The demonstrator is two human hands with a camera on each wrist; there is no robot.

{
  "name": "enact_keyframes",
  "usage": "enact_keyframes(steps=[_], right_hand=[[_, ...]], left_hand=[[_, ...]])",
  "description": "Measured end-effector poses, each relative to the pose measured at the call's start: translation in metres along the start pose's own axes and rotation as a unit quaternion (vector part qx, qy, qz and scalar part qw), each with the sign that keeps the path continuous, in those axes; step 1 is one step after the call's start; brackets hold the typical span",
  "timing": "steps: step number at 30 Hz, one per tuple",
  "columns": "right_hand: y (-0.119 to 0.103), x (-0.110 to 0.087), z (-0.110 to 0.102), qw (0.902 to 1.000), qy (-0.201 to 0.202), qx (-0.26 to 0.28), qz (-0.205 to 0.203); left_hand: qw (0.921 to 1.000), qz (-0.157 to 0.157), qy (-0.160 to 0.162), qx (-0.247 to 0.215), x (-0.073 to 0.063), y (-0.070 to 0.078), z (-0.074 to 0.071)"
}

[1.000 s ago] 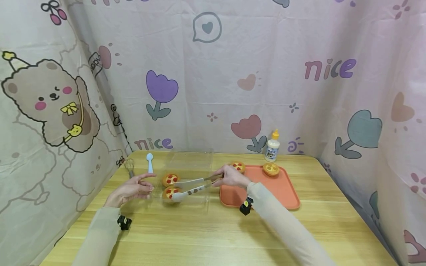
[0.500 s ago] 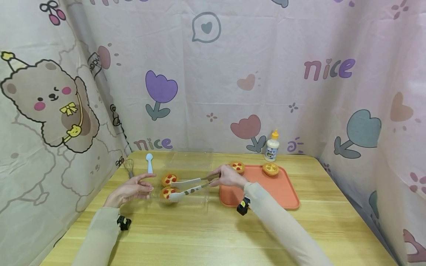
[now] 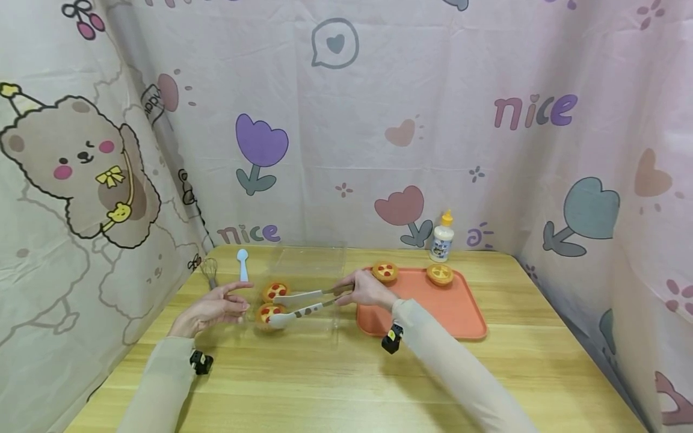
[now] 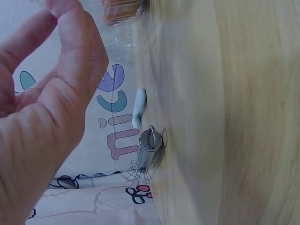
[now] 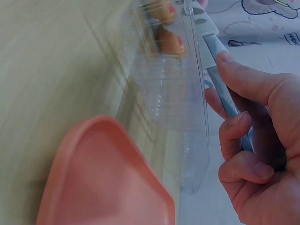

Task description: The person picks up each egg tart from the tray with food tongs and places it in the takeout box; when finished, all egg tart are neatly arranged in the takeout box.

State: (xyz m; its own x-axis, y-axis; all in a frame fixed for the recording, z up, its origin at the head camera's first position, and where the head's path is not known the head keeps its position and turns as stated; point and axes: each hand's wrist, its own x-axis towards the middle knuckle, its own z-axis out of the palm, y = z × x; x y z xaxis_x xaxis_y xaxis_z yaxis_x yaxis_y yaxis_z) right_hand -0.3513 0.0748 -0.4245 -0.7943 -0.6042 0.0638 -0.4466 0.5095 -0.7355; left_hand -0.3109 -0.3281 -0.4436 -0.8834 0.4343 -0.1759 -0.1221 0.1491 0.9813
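Observation:
My right hand (image 3: pixel 370 288) grips tongs (image 3: pixel 305 304) with pale, brown-spotted arms and metal handles. The tongs reach left into a clear plastic box (image 5: pixel 168 98), and their spread tips overlap two small pizza tarts in the head view. The near pizza tart (image 3: pixel 265 315) has the lower tip over it; the far pizza tart (image 3: pixel 276 292) sits just behind, by the upper tip. My left hand (image 3: pixel 213 310) is at the box's left edge, index finger extended, other fingers slightly bent. Its fingertips are cut off in the left wrist view.
An orange tray (image 3: pixel 449 307) stands right of the box, with a pizza tart (image 3: pixel 385 272) and a yellow-topped tart (image 3: pixel 440 275) along its far edge. Behind it is a white bottle (image 3: pixel 442 237). A whisk (image 4: pixel 149 147) and light blue spoon (image 4: pixel 139 108) lie at back left.
My right hand and the tongs have shifted slightly left. The near pizza tart has moved left inside the box, and the far one slightly too. My left hand has stayed in place.

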Motion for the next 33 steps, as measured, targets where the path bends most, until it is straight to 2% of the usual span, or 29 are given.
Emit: enact_keyframes(steps=[9, 15, 19, 25, 33], right_hand=[[0.005, -0.005, -0.011, 0.9999, -0.007, 0.012, 0.003], [0.014, -0.011, -0.016, 0.9993, -0.013, 0.034, -0.010], [0.019, -0.020, -0.019, 0.9980, -0.013, 0.061, -0.003], [0.027, -0.031, -0.025, 0.9953, 0.004, 0.097, -0.003], [0.040, -0.042, -0.036, 0.9948, 0.018, 0.100, -0.005]], left_hand=[[1.0000, -0.004, 0.001, -0.004, 0.000, 0.001, -0.001], [0.9999, -0.005, 0.002, -0.009, 0.000, 0.000, 0.000], [1.0000, -0.002, 0.004, -0.007, 0.000, 0.000, 0.000], [1.0000, 0.003, 0.005, 0.004, 0.000, -0.003, 0.000], [1.0000, 0.000, 0.000, 0.001, 0.001, -0.004, 0.000]])
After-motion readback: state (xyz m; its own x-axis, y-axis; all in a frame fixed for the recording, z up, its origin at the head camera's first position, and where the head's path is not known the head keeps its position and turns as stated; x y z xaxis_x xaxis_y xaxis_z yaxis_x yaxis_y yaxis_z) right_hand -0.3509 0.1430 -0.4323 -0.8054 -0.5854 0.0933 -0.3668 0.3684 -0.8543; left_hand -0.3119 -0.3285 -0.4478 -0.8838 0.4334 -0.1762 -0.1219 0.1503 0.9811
